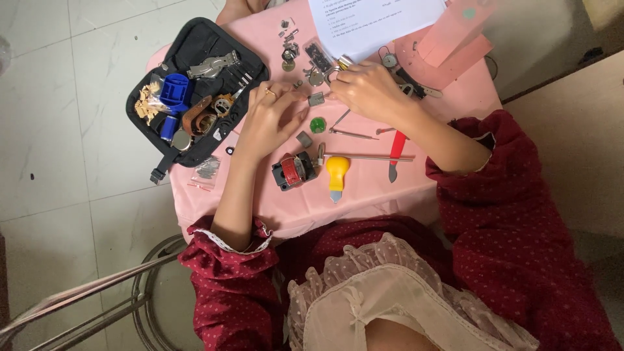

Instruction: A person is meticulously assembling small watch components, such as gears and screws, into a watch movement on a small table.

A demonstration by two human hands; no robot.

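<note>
Pink table [364, 188], tools between; right hand [370, 91] grip grasping small metal part [342, 63], left hand [270, 120] released.

two hands [270, 117], one black tool case [195, 39], one yellow-handled knife [337, 174], one red-handled tool [396, 151], one paper sheet [370, 23].

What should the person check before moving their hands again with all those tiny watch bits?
1. Right hand has a grip on the small metal part: ok.
2. Left hand rests on the pink table, holding nothing: ok.
3. Green round piece is away from the edge: ok.
4. Yellow-handled tool lies within reach: ok.
5. Black tool case is fully on the table: not ok, it overhangs.
6. Which part is held: cannot tell.
</note>
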